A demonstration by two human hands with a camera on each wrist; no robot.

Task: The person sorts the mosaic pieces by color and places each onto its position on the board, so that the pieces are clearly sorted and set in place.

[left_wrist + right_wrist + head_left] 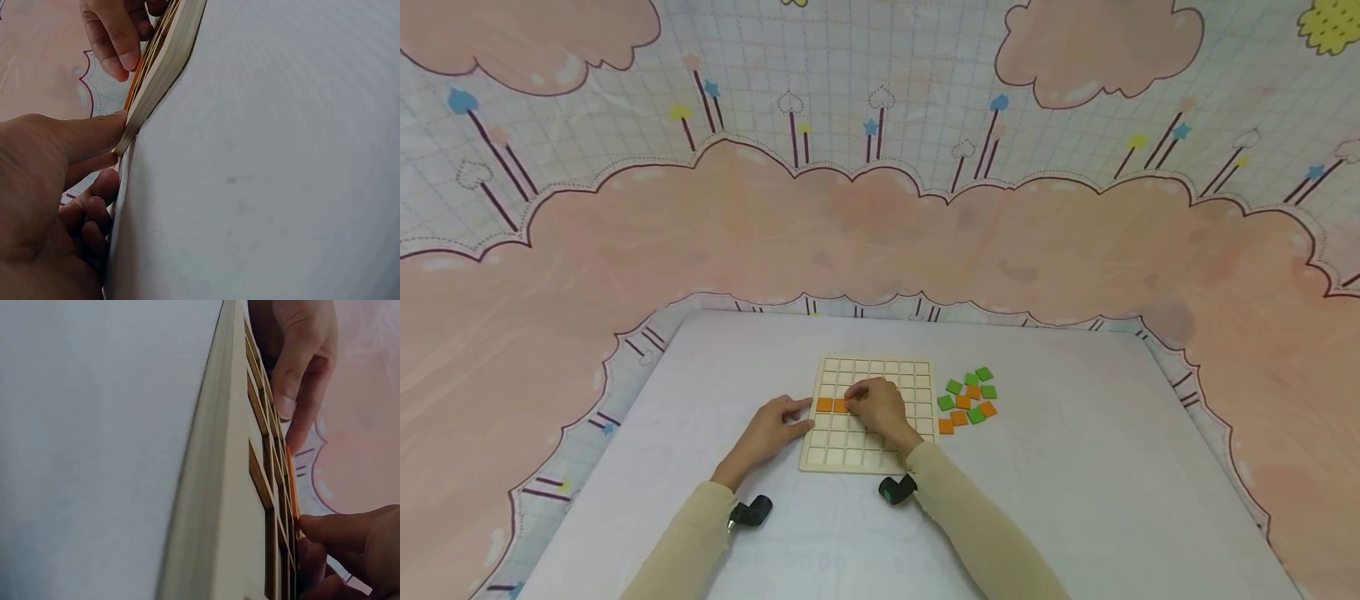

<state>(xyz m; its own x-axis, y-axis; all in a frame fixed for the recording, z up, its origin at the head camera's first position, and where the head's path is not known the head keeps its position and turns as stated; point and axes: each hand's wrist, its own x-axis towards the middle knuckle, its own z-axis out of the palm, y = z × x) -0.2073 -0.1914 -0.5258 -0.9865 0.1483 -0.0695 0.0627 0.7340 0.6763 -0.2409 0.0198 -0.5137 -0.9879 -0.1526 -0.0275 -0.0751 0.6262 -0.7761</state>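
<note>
A pale wooden grid board [835, 457] with square recesses lies on the white table. Two orange square tiles sit side by side in one row at its left: the outer tile [824, 405] and the inner tile [839, 406]. My right hand [880, 410] reaches over the board, its thumb and curled fingers pinching at the inner tile, part of which they hide. With fingers extended, my left hand [769, 429] touches the board's left edge. In the left wrist view, the left thumb and a finger [94, 134] meet the board's corner.
Right of the board lie loose square tiles, several green ones [953, 387] and several orange ones [959, 418]. A black wrist camera [751, 511] is worn at the left sleeve, another camera [897, 490] at the right. A patterned cloth [850, 242] hangs behind the table [1075, 467].
</note>
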